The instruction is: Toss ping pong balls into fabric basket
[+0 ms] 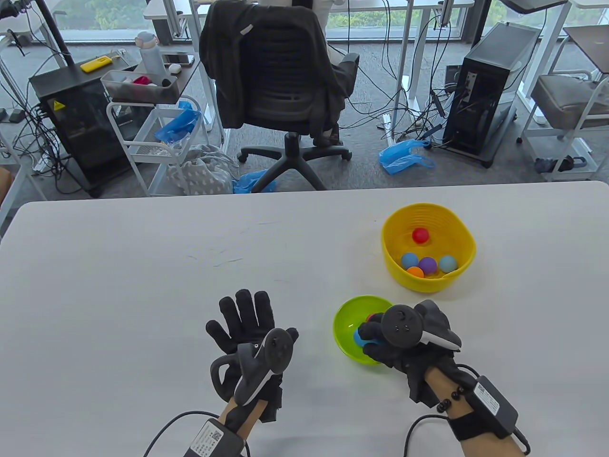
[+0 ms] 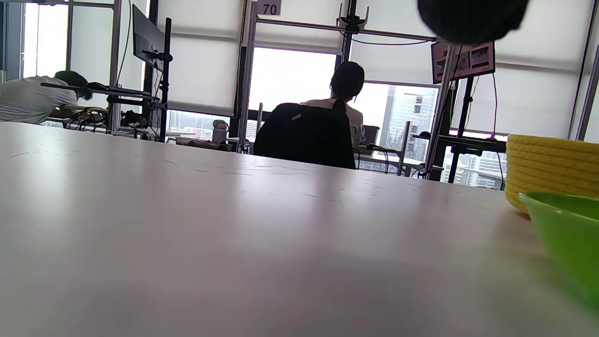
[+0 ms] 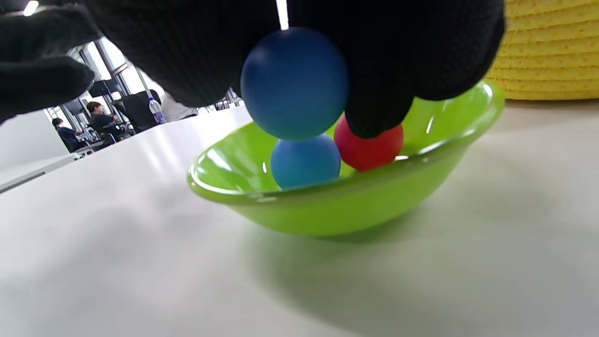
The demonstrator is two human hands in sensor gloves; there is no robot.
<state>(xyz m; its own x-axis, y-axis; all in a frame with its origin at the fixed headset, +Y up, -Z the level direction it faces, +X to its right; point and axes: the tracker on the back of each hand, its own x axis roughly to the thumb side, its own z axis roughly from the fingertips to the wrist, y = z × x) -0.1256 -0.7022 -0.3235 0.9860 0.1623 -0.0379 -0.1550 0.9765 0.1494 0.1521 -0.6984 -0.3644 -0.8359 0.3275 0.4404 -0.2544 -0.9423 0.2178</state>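
The yellow fabric basket (image 1: 464,240) stands on the white table at the right and holds several coloured balls, among them a red ball (image 1: 420,235). A green bowl (image 1: 343,318) sits in front of it. My right hand (image 1: 376,335) is over the bowl and pinches a dark blue ball (image 3: 295,84) just above it. A lighter blue ball (image 3: 305,161) and a red ball (image 3: 374,150) lie in the bowl (image 3: 346,208). My left hand (image 1: 245,312) rests flat on the table, fingers spread, empty, left of the bowl.
The basket (image 2: 552,164) and the bowl (image 2: 568,234) show at the right edge of the left wrist view. Beyond the table's far edge stand an office chair (image 1: 280,81), a cart (image 1: 152,138) and a computer tower (image 1: 490,85).
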